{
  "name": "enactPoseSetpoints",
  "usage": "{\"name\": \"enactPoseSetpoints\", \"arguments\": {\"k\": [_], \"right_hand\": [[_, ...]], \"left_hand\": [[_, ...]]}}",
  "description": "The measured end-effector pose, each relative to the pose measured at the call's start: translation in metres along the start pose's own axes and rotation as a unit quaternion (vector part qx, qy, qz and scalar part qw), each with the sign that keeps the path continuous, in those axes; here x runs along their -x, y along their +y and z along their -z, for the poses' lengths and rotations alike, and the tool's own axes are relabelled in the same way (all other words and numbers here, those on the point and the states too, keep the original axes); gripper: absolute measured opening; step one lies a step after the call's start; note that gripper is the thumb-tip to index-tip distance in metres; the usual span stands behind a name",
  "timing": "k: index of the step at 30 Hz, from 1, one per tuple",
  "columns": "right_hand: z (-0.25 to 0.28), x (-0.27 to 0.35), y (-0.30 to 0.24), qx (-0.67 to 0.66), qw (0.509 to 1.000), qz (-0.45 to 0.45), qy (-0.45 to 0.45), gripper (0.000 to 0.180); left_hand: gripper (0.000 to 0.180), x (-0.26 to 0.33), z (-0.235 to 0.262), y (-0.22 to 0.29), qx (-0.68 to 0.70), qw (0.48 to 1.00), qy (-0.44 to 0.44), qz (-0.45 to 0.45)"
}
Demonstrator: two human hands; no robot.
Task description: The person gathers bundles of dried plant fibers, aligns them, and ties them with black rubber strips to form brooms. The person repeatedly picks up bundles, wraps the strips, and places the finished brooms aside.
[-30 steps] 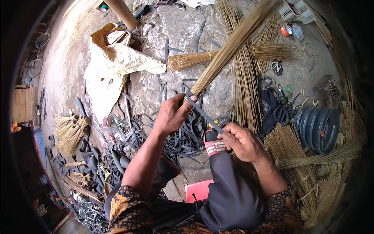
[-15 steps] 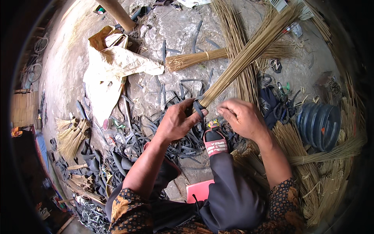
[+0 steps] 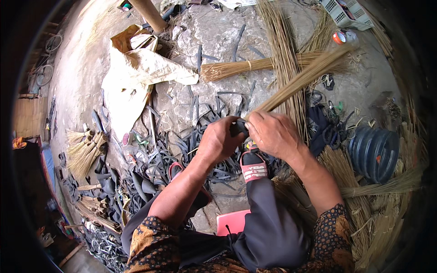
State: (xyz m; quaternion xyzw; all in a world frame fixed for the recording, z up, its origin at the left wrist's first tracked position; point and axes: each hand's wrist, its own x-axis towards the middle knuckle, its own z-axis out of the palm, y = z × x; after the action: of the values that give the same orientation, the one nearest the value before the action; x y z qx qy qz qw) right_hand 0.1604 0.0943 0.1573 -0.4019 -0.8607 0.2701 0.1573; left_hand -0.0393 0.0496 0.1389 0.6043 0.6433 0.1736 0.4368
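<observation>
A long bundle of thin broom sticks slants from my hands up to the far right, its far end smeared by motion. Black rubber strip is wound about its near end. My left hand is closed round that wrapped end. Right beside it, my right hand is closed over the bundle just above the wrapping, with its thumb and fingers close to the strip. The fingers hide most of the binding, so I cannot tell whether the strip is tied.
Loose black rubber strips cover the ground around my feet. Other stick bundles lie crossed beyond, and finished small brooms at left. A pale sack, a ribbed blue plastic jug and a white basket lie around.
My right hand has moved left from apart, fingers curled, onto the bundle beside my left hand. The bundle has tilted lower at its far end. The whole view has shifted slightly.
</observation>
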Motion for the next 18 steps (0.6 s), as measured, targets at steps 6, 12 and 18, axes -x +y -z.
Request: {"name": "enactPoseSetpoints", "arguments": {"k": [6, 12, 18], "right_hand": [[-0.009, 0.012, 0.014, -0.232, 0.971, -0.062, -0.01, 0.01], [-0.031, 0.016, 0.005, -0.222, 0.968, -0.013, 0.116, 0.012], [-0.043, 0.006, -0.012, -0.122, 0.961, -0.045, 0.243, 0.022]], "left_hand": [[0.049, -0.006, 0.01, -0.004, 0.216, 0.972, -0.057, 0.075], [0.038, -0.007, 0.002, 0.006, 0.429, 0.894, -0.038, 0.121], [0.034, -0.013, -0.002, 0.016, 0.415, 0.899, 0.055, 0.124]]}}
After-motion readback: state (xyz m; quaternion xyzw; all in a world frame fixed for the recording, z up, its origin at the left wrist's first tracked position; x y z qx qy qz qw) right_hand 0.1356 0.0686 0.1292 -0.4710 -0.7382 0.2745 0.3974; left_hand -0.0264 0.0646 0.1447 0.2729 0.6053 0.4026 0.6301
